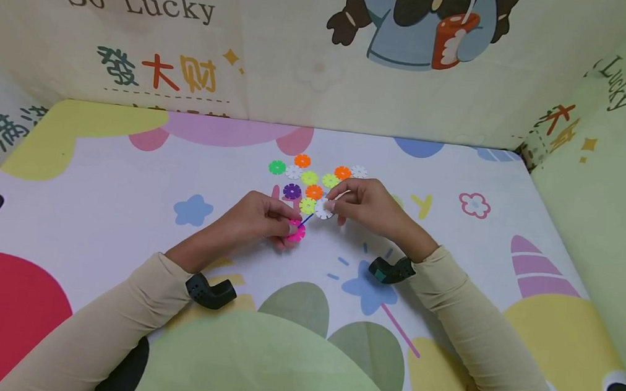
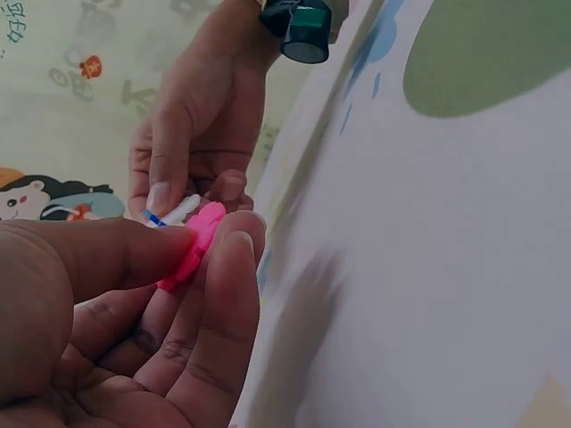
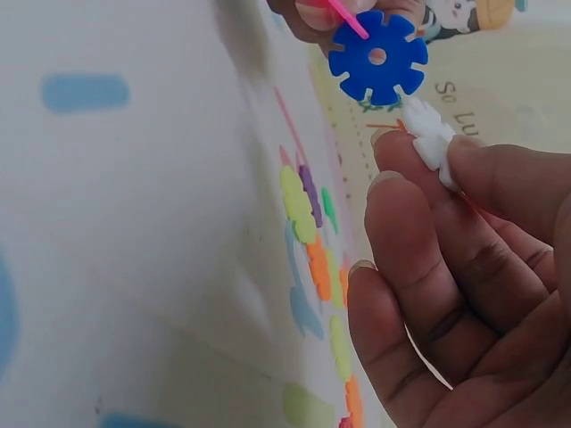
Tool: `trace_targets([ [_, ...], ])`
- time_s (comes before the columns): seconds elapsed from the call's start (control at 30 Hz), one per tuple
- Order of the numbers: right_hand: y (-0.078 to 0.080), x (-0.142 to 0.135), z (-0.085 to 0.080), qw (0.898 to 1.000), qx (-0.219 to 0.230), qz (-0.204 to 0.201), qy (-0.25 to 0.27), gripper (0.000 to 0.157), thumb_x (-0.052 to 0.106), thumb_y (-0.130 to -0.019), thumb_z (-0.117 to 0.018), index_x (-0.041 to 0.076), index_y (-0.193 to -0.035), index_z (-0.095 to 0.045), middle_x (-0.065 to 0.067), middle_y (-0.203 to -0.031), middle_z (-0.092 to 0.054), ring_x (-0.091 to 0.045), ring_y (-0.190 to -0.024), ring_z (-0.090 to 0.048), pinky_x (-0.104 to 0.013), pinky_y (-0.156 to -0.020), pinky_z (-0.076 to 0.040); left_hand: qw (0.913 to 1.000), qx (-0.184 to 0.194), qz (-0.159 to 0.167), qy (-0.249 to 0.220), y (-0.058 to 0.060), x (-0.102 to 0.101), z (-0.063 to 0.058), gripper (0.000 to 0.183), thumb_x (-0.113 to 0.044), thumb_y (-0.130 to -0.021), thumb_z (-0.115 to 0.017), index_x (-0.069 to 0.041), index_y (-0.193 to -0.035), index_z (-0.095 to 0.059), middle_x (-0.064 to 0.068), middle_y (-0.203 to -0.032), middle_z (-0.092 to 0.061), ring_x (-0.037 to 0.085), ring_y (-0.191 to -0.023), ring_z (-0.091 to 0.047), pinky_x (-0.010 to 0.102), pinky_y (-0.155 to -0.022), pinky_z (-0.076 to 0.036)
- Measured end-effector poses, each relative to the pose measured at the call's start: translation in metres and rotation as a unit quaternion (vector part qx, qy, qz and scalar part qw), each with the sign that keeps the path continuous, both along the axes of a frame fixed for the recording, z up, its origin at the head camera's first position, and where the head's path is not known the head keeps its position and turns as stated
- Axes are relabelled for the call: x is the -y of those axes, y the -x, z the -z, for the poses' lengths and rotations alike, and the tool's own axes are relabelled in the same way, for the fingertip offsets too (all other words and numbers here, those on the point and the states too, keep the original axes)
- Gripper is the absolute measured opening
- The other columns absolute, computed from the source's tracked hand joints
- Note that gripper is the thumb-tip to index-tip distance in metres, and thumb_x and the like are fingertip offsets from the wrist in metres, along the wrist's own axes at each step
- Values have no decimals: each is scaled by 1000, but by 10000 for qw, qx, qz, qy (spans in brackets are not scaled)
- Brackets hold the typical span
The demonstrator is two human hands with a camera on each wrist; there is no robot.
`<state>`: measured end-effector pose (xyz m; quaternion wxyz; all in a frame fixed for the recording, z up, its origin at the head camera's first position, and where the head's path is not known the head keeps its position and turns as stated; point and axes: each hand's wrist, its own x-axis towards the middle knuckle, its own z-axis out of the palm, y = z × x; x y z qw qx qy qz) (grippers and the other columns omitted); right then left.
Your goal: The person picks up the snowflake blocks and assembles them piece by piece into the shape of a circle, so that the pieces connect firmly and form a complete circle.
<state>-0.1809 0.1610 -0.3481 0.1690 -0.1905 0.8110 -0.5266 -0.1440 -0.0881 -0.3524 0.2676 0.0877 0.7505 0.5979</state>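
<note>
My left hand (image 1: 257, 218) pinches a pink notched disc (image 2: 205, 236) between thumb and fingers. A blue notched disc (image 3: 393, 67) with a round centre hole stands crosswise to the pink one, joined at its edge; the head view shows it edge-on as a thin blue line. My right hand (image 1: 370, 207) pinches a white notched disc (image 3: 428, 134) by its side, with the other fingers loosely bent. The white disc is right beside the blue one's rim; whether they touch I cannot tell. Both hands are close together just above the table, in front of the loose discs.
Several loose notched discs lie behind the hands, among them a green disc (image 1: 277, 167), a purple disc (image 1: 292, 191) and an orange disc (image 1: 342, 172). They rest on a table with a printed cover (image 1: 138, 217). A cloth-like printed backdrop (image 1: 281, 44) rises behind the table's far edge.
</note>
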Motion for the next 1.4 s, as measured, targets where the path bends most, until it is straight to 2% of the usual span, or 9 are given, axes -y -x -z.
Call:
trace_targets([
  [0.23, -2, 2, -2, 10000, 83, 12, 22, 14, 9, -91, -68, 0, -101, -67, -17, -81, -70, -33, -66, -65, -27, -51, -34, 9998, -2, 156, 106, -1, 0, 0, 27, -6, -91, -64, 3, -116, -67, 14, -89, -72, 27, -71, -71, 34, -73, -58],
  [0.5, -4, 3, -4, 9999, 146, -16, -24, 15, 11, -92, -67, 1, -103, -66, -18, -77, -70, -29, -66, -66, -30, -54, -30, 9996, 13, 282, -22, 0, -1, 2, 27, -4, -91, -63, 7, -116, -66, 15, -91, -72, 27, -72, -71, 36, -73, -58],
  [0.8, -6, 6, -4, 9999, 105, 48, -44, 17, 13, -92, -67, 1, -103, -65, -15, -77, -71, -28, -69, -69, -34, -70, -43, 9995, 28, 308, -20, 0, -2, 2, 27, -4, -91, -62, 6, -116, -66, 15, -90, -72, 27, -72, -71, 36, -74, -58],
  [0.9, -6, 7, -4, 9998, 181, 91, 46, 17, 12, -92, -67, 0, -105, -65, -15, -80, -72, -28, -70, -70, -35, -79, -46, 9996, 37, 264, -26, -1, -2, 2, 27, -4, -92, -62, 6, -116, -66, 15, -90, -72, 28, -72, -71, 36, -75, -58],
  [1.07, -7, 9, -3, 9996, 264, 73, 21, 21, 14, -92, -68, 0, -108, -65, -13, -82, -73, -25, -75, -71, -38, -92, -45, 9998, 20, 170, 41, -1, -2, 3, 26, -5, -92, -63, 4, -116, -66, 15, -88, -72, 28, -73, -71, 34, -76, -57],
  [1.2, -7, 10, -2, 9997, 222, 116, -78, 21, 13, -92, -67, 0, -109, -66, -12, -83, -73, -23, -78, -71, -38, -89, -48, 9999, -72, 29, 107, 0, -3, 4, 25, -8, -92, -66, 1, -115, -68, 14, -86, -72, 27, -73, -71, 33, -76, -57],
  [1.4, -7, 11, -3, 9989, -64, 342, -309, 19, 11, -91, -70, 0, -106, -72, -7, -85, -73, -20, -81, -71, -33, -82, -53, 9998, -140, -114, 111, 1, -3, 4, 28, -8, -91, -69, 2, -116, -67, 14, -88, -72, 26, -72, -71, 32, -76, -57],
])
